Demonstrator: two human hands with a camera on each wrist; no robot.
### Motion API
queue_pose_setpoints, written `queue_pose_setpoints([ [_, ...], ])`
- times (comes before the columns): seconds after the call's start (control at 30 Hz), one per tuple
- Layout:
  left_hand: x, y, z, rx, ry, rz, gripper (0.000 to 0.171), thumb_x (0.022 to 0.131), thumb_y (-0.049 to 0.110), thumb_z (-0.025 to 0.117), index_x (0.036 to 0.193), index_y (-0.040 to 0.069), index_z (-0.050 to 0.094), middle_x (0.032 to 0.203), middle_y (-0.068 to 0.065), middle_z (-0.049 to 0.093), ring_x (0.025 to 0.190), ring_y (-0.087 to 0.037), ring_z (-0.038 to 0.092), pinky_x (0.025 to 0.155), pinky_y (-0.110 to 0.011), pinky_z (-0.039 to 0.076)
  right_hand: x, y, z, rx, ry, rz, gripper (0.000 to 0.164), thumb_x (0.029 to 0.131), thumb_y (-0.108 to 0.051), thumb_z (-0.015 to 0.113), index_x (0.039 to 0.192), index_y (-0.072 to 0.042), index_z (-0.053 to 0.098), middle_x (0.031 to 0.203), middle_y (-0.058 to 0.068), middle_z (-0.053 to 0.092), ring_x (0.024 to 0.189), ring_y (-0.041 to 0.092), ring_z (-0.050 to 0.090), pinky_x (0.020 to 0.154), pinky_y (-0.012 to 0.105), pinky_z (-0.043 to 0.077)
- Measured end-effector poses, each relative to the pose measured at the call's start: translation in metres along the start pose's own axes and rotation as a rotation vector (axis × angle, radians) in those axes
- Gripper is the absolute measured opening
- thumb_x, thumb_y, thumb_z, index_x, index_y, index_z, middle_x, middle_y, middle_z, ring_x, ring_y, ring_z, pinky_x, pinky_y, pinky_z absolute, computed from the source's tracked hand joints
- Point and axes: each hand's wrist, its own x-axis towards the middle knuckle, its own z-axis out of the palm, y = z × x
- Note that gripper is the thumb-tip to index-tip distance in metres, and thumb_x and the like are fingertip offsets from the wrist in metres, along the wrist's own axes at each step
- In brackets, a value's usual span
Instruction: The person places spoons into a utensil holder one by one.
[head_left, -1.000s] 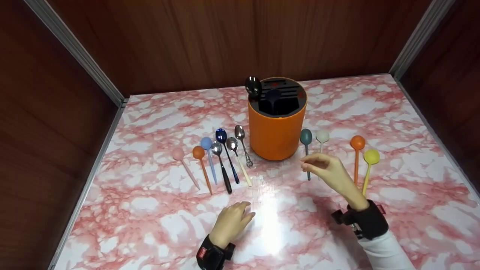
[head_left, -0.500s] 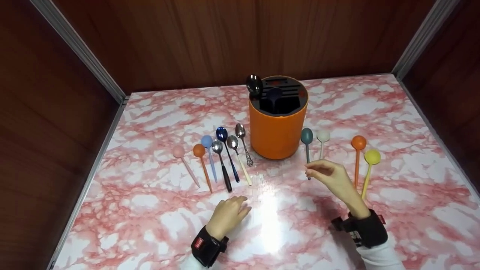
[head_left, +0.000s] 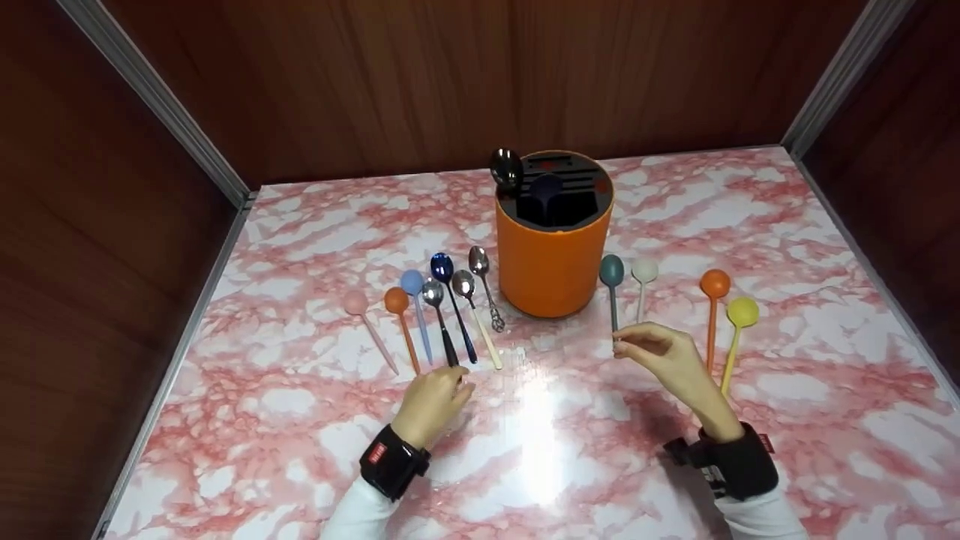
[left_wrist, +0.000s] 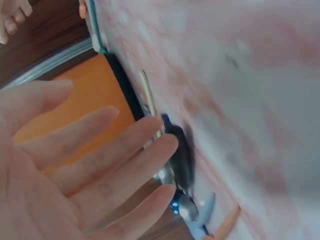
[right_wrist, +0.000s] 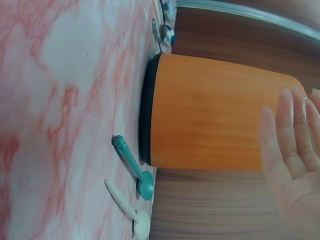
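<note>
In the head view my left hand [head_left: 427, 405] is over the handle end of a black-handled metal spoon [head_left: 450, 346]. The left wrist view shows its fingers extended, with fingertips at the black handle [left_wrist: 182, 160]; contact is hard to tell. My right hand [head_left: 664, 360] is over the lower handle of a teal spoon [head_left: 612, 271]. In the right wrist view that hand [right_wrist: 295, 155] has straight fingers, held apart from the teal spoon [right_wrist: 145, 186], which lies on the table. A pale spoon [head_left: 645, 271] lies beside the teal one.
An orange round utensil holder [head_left: 553, 274] with a black slotted top stands at the back, with a shiny dark spoon [head_left: 507, 169] and a navy spoon [head_left: 545, 187] in it. Several spoons lie left of it. An orange spoon [head_left: 715, 283] and a yellow spoon [head_left: 742, 312] lie far right.
My left hand has moved forward and left to the black-handled spoon. My right hand has come slightly lower in the view, to the teal spoon's handle. The spoons keep their places.
</note>
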Motion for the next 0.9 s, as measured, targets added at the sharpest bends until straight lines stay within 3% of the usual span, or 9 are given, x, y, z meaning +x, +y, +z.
queue_pose_setpoints([
  [0.27,0.02,-0.03,-0.016,0.023,-0.032,-0.133,0.022,0.09,0.012,0.065,0.103,-0.007,0.067,0.093,-0.02,0.069,0.078,-0.035,0.068,0.067,-0.046,0.057,-0.003,0.001,-0.006,0.011,-0.016,0.004,0.018,0.085,0.016,0.062,0.102,0.022,0.06,0.086,-0.001,0.071,0.079,0.009,0.068,0.077,0.02,0.056],
  [0.6,0.046,-0.056,-0.031,0.011,-0.117,-0.301,0.024,0.092,0.014,0.061,0.105,-0.005,0.069,0.097,-0.02,0.07,0.085,-0.04,0.066,0.073,-0.051,0.055,-0.009,-0.002,-0.008,-0.002,0.034,0.072,0.017,0.086,0.014,0.062,0.103,0.018,0.063,0.084,0.005,0.071,0.076,0.013,0.068,0.077,0.022,0.056],
  [0.9,0.063,-0.076,-0.032,0.056,-0.025,-0.37,0.019,0.085,0.01,0.061,0.097,-0.003,0.068,0.092,-0.021,0.069,0.082,-0.041,0.066,0.069,-0.053,0.054,-0.012,0.002,-0.009,0.014,0.031,0.041,0.02,0.086,0.016,0.061,0.104,0.022,0.06,0.084,0.001,0.071,0.075,0.011,0.067,0.078,0.021,0.056],
])
